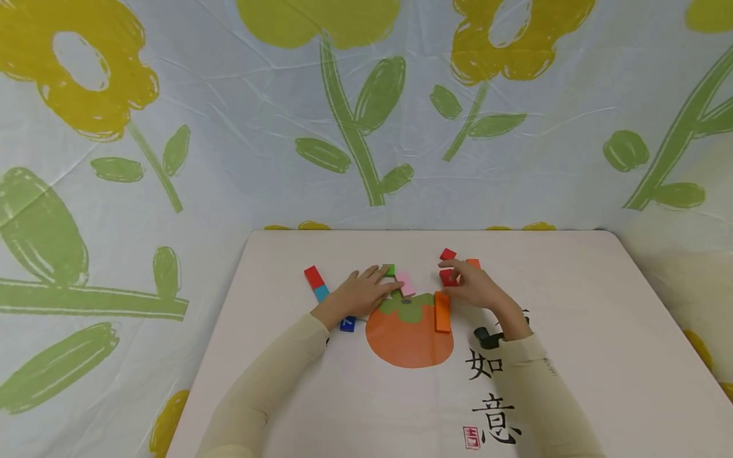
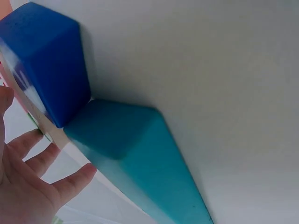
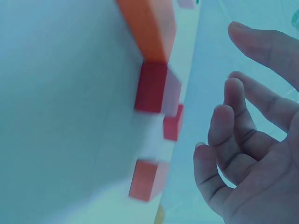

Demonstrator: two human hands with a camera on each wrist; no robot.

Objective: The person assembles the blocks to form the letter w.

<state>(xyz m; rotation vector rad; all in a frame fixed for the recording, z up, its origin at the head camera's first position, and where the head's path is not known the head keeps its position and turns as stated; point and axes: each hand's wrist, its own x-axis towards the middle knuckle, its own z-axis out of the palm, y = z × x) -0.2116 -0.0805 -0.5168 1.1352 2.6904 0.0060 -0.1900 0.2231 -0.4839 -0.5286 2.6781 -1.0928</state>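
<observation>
Left hand (image 1: 357, 294): fingers spread, one tip by green block (image 1: 389, 270), thumb by pink block (image 1: 405, 284); contact unclear. Right hand (image 1: 481, 288): thumb and fingers parted about red block (image 1: 447, 278), no pinch seen. Light side-face pressure should suit, sparing orange block (image 1: 442, 313) just nearside of right thumb.

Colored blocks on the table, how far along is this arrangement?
Seemingly done: the blue block meets the turquoise block. In hand: the left hand is at the pink block; the right hand is beside the larger red block. Probably left: the small orange block, lying apart.
</observation>
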